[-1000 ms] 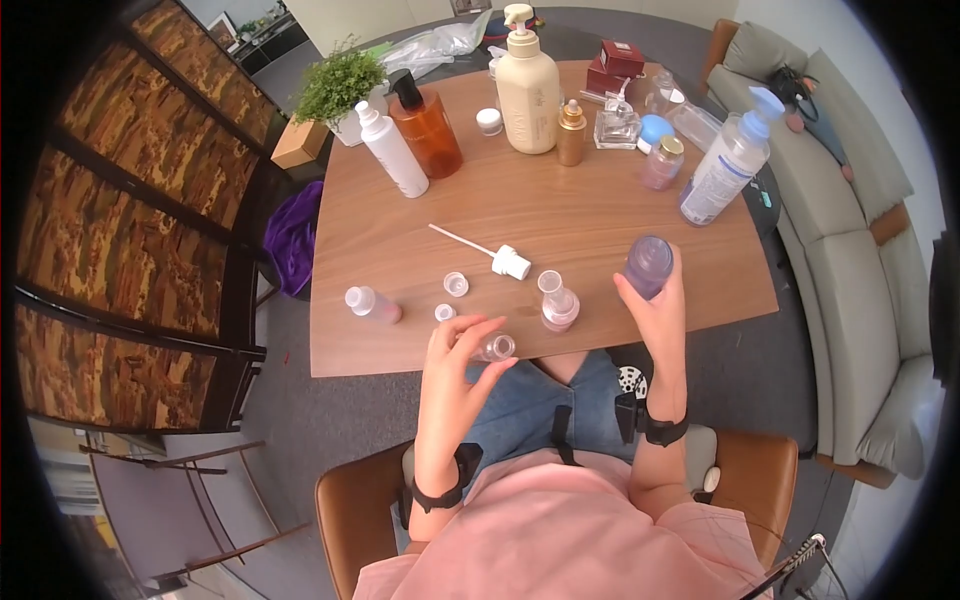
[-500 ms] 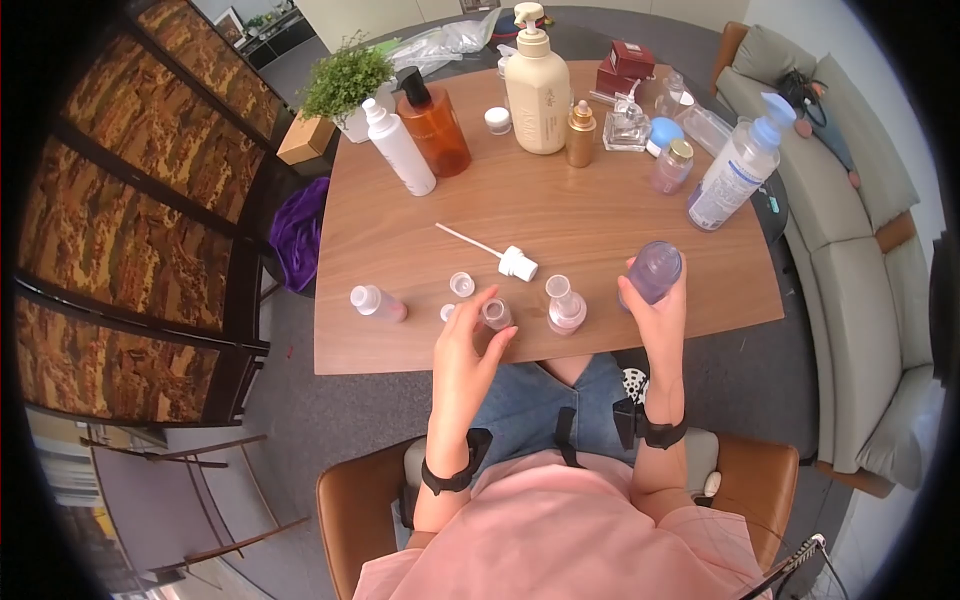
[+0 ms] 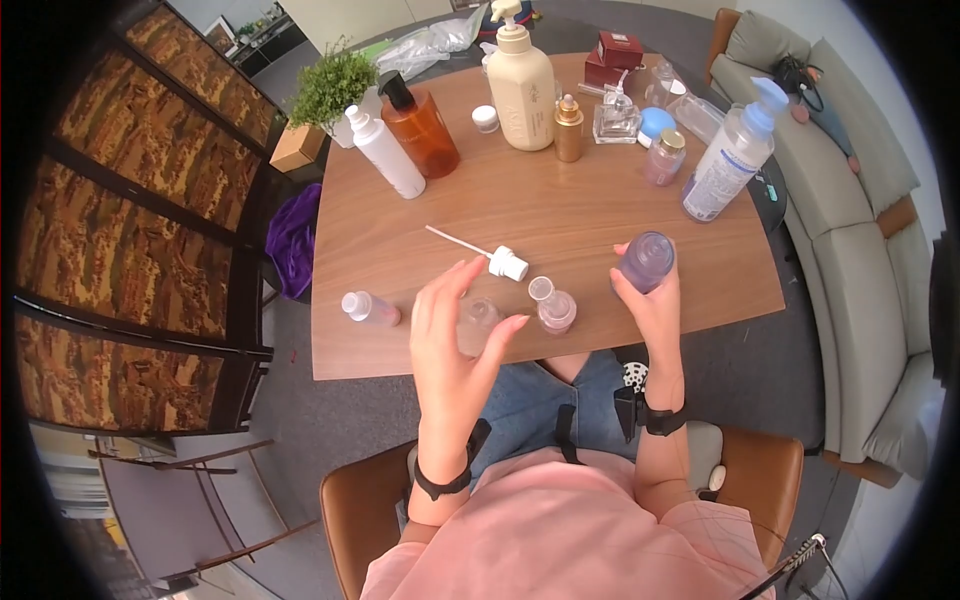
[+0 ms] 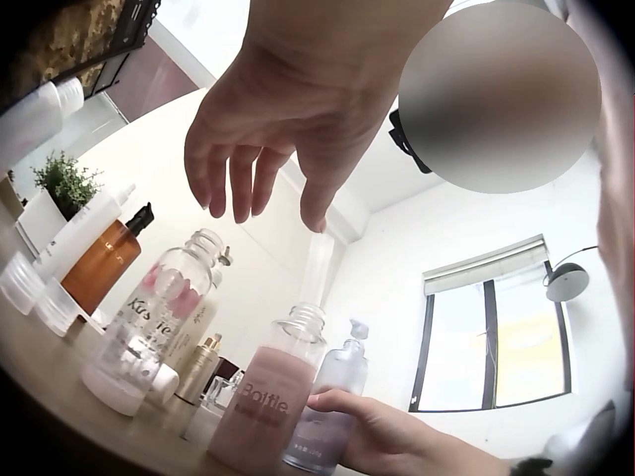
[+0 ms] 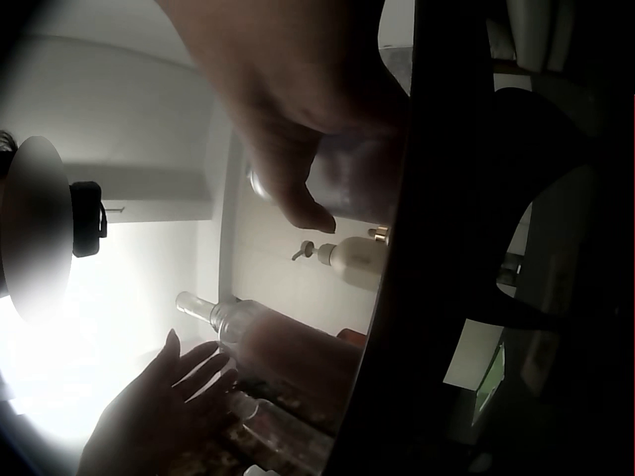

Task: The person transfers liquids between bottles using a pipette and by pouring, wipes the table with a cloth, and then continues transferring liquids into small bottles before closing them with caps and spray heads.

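Observation:
My left hand (image 3: 450,335) hovers over the table with fingers spread, holding nothing. Beneath it, a clear bottle (image 4: 149,327) with pink petal print stands uncapped; between my fingers and thumb only its top shows in the head view. To the right of that, a bottle of pink liquid (image 3: 557,315) stands with a clear funnel-like piece (image 4: 316,268) rising from its mouth. My right hand (image 3: 658,310) grips a purple-tinted translucent bottle (image 3: 648,258) near the table's right front. A white spray pump with a long tube (image 3: 508,263) lies just beyond my left fingertips.
A small pink bottle (image 3: 370,308) lies at the left. Along the back stand a potted plant (image 3: 335,85), a white bottle (image 3: 385,150), an amber pump bottle (image 3: 420,130), a cream pump bottle (image 3: 522,95), a gold bottle (image 3: 568,130) and a blue-topped pump bottle (image 3: 728,160).
My left hand first held the clear bottle at the table's front edge, set it down beside the pink-liquid bottle, and has let go with fingers spread. My right hand still holds its bottle.

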`<state>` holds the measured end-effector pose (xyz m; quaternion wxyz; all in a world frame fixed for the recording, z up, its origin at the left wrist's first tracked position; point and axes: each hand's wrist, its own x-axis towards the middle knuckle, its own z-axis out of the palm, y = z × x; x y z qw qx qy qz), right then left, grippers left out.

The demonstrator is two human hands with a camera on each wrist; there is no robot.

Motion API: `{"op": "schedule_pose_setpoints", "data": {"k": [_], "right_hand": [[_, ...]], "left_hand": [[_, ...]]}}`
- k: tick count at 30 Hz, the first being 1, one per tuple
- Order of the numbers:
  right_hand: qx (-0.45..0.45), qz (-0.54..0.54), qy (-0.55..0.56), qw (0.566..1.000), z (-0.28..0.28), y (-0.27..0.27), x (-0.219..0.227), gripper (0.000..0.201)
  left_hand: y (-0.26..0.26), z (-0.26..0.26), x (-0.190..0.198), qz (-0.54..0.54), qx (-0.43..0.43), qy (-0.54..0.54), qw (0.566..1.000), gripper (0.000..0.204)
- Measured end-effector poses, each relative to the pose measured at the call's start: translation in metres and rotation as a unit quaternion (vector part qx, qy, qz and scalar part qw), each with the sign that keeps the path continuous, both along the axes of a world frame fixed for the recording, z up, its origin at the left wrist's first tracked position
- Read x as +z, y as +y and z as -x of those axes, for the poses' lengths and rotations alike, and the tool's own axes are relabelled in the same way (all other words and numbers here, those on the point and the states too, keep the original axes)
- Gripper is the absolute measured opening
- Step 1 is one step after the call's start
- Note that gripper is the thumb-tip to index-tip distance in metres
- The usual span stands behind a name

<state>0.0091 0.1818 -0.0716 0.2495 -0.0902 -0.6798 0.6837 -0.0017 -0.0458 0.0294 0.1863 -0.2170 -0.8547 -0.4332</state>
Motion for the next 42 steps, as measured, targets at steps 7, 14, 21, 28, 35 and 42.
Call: {"op": "schedule_pose_setpoints", "data": {"k": [7,14,21,28,35,42], "right_hand": [[-0.012,-0.046,-0.003,0.999,0.000,0.003,0.000,0.043],[-0.007,-0.049,0.004,0.999,0.001,0.004,-0.003,0.046],[0.001,-0.046,0.002,0.999,-0.001,0.003,0.001,0.045],[-0.001,-0.049,0.008,0.999,-0.001,0.003,0.001,0.045],[-0.003,-0.051,0.002,0.999,-0.001,0.003,0.002,0.046],[-0.006,-0.057,0.011,0.998,0.000,0.004,-0.003,0.046]], "left_hand": [[0.024,0.008,-0.003,-0.035,-0.054,-0.076,0.995,0.033],[0.027,0.004,0.007,-0.035,-0.065,-0.069,0.995,0.024],[0.020,-0.004,0.017,-0.175,-0.020,-0.059,0.983,0.021],[0.012,-0.006,0.013,-0.178,-0.022,-0.059,0.982,0.027],[0.017,-0.014,0.018,-0.239,-0.004,-0.055,0.969,0.025],[0.014,-0.016,0.022,-0.243,-0.007,-0.056,0.968,0.025]]}}
